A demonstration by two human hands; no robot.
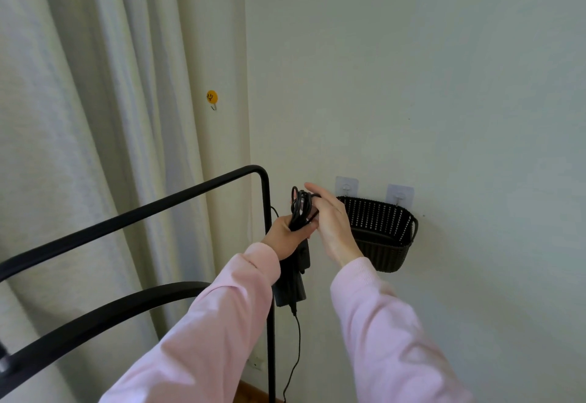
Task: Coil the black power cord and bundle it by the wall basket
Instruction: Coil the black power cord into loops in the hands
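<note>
A: What sort of room is this?

B: A pale, plain wall (412, 69) fills the right side, and long cream curtains (95, 101) hang in folds on the left. A small yellow smiley hook (211, 97) is stuck to the strip of wall beside the curtain, well above the fingers.

A: And the cord?

B: The black power cord (299, 209) is gathered into loops in front of the wall, held up between both hands. The left hand (285, 237) has its fingers clenched around the lower part of the loops. A black adapter block (290, 288) hangs below those fingers, and a loose length of cord trails down from it toward the floor.

A: The other hand?

B: The right hand (329, 221) rests against the coil from the right, its fingers (314, 190) curled over the top of the loops and touching them.

A: Where is the basket?

B: The dark woven wall basket (383, 237) hangs from two clear adhesive hooks (346, 187), just to the right of the right hand's fingers.

A: Anything else close?

B: A black metal rack frame (190, 190) stands just left of the left fingers. Both sleeves (206, 323) are pale pink.
</note>
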